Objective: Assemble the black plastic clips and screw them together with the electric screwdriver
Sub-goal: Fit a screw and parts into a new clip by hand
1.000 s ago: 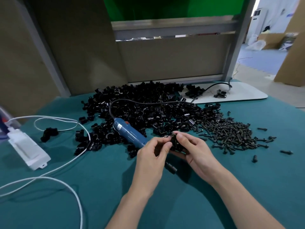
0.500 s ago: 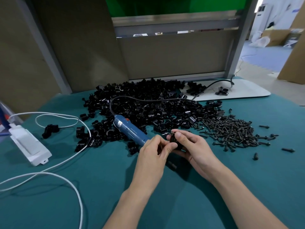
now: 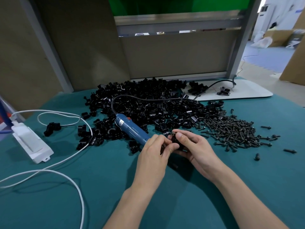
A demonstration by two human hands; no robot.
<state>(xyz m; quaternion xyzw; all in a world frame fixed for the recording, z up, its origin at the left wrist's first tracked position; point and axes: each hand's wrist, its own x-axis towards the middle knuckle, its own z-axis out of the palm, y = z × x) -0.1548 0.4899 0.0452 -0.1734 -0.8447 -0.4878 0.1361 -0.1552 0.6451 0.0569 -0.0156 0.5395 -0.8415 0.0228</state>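
Left hand (image 3: 152, 156): fingers curled, pinching clip (image 3: 175, 140)
Right hand (image 3: 197, 148): curled round same clip
Screwdriver (image 3: 132, 129): lying just left of hands
Desk (image 3: 102, 192): teal; clip pile (image 3: 148, 104) behind; screws (image 3: 231, 131) right
Room: brown partitions (image 3: 173, 53)

The left hand (image 3: 153, 156), right hand (image 3: 196, 149) and forearms (image 3: 132, 204) are bare.

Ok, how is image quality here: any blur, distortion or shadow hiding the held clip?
Head view: wide-angle distortion tilts the grey partition post; the metal rail up top is smeared, the screws sharp. Head view: soft light, faint shadow on the teal cloth below the right hand; the black clip is mostly hidden by fingers.
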